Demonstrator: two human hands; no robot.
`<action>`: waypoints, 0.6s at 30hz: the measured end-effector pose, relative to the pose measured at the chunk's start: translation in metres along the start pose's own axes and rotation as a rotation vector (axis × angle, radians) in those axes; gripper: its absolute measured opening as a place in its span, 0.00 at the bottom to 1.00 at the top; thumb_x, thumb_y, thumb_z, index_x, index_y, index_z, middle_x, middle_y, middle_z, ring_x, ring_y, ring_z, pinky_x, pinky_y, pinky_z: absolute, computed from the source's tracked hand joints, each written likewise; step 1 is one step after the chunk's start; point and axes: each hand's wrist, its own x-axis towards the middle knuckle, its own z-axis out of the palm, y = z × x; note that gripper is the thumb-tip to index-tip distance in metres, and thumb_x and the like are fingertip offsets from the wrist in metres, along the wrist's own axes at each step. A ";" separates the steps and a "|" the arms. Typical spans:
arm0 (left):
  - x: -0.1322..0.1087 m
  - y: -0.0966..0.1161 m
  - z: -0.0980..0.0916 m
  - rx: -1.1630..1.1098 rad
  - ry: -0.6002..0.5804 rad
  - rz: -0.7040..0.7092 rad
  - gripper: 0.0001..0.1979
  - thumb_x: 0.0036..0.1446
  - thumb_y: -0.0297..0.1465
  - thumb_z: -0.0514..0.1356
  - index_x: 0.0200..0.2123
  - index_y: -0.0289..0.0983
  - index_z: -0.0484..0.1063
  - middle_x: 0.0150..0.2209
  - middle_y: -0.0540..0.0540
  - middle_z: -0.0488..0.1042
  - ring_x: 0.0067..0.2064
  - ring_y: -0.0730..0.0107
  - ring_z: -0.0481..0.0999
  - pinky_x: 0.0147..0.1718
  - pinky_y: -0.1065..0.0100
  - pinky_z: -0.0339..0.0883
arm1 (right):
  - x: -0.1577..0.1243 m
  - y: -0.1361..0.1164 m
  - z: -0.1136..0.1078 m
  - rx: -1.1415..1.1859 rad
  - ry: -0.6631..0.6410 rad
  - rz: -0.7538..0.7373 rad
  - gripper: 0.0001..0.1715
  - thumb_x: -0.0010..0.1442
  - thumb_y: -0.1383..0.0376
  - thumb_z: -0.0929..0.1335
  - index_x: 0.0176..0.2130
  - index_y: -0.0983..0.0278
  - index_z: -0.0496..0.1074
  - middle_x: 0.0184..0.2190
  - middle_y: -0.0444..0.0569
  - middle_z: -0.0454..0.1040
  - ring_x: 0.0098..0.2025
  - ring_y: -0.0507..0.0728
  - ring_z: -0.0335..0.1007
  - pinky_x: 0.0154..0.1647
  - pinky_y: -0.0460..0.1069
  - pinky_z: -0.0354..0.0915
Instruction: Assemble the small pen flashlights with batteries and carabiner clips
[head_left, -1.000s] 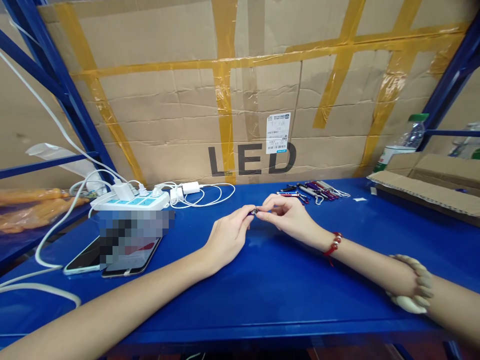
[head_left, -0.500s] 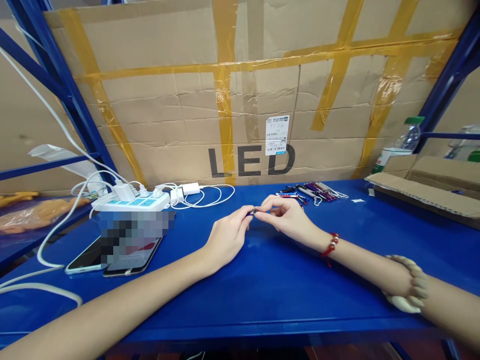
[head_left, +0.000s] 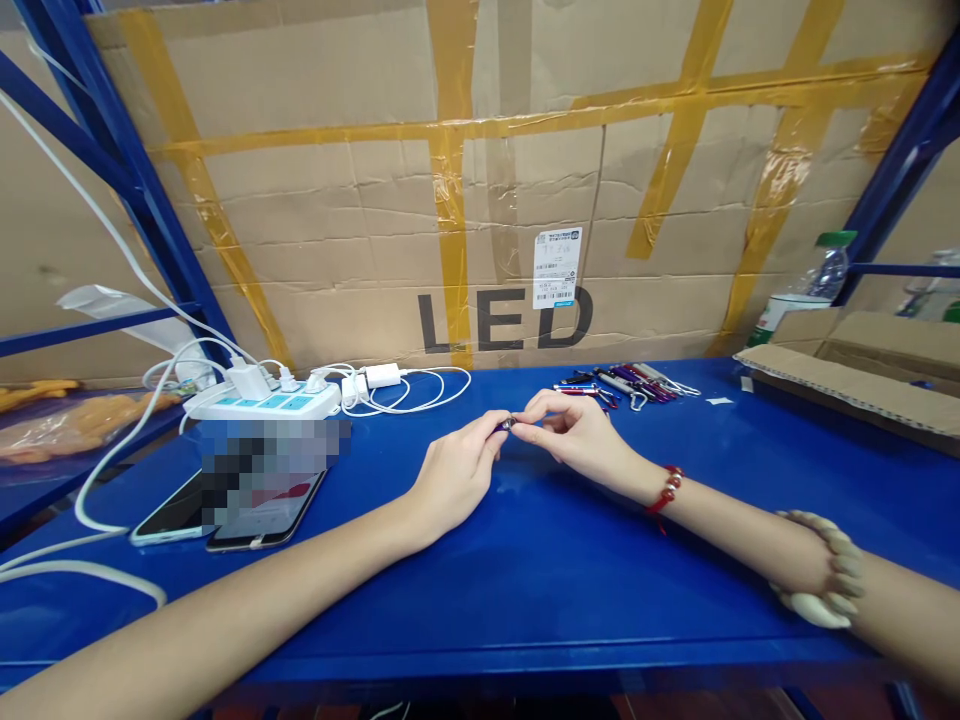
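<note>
Over the middle of the blue shelf (head_left: 600,570), my left hand (head_left: 454,475) is closed around a slim purple tube (head_left: 501,427) with a shiny metal end. Most of the tube is hidden in the fingers. Thumb and forefinger of my right hand (head_left: 574,430) pinch that metal end, so the two hands meet at the tube. Behind my right hand lies a pile of slim metal tubes (head_left: 637,380) in purple, red, silver and black, pen-like, some with small wire clips.
Two phones (head_left: 274,510) lie at the left, partly blurred out. Behind them sits a white power strip (head_left: 277,403) with plugs and cables (head_left: 442,400). At the right are an open cardboard box (head_left: 847,385), a bottle (head_left: 806,290) and paper scraps (head_left: 718,401). Taped cardboard (head_left: 337,230) stands behind.
The view has shifted very slightly. Both hands keep the same hold on the purple tube, with no clear movement of the fingers.
</note>
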 end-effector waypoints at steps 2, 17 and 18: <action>0.000 0.000 0.000 0.000 0.000 -0.003 0.15 0.63 0.32 0.44 0.49 0.43 0.64 0.35 0.50 0.74 0.37 0.68 0.74 0.37 0.69 0.65 | 0.000 0.001 0.000 -0.001 0.001 -0.007 0.18 0.48 0.53 0.70 0.25 0.66 0.70 0.28 0.45 0.69 0.21 0.46 0.57 0.18 0.44 0.55; 0.003 -0.006 0.005 -0.126 0.000 0.045 0.13 0.63 0.32 0.43 0.39 0.38 0.65 0.34 0.47 0.71 0.35 0.69 0.70 0.37 0.68 0.64 | 0.003 -0.001 -0.006 -0.024 -0.009 -0.076 0.16 0.47 0.54 0.71 0.23 0.65 0.73 0.28 0.46 0.68 0.27 0.49 0.64 0.23 0.46 0.62; 0.003 -0.006 0.005 -0.123 -0.017 0.047 0.13 0.63 0.32 0.43 0.36 0.38 0.65 0.31 0.48 0.70 0.33 0.70 0.70 0.35 0.69 0.63 | 0.004 -0.001 -0.007 -0.031 -0.026 -0.082 0.16 0.46 0.54 0.72 0.23 0.65 0.73 0.28 0.46 0.68 0.27 0.49 0.64 0.24 0.46 0.63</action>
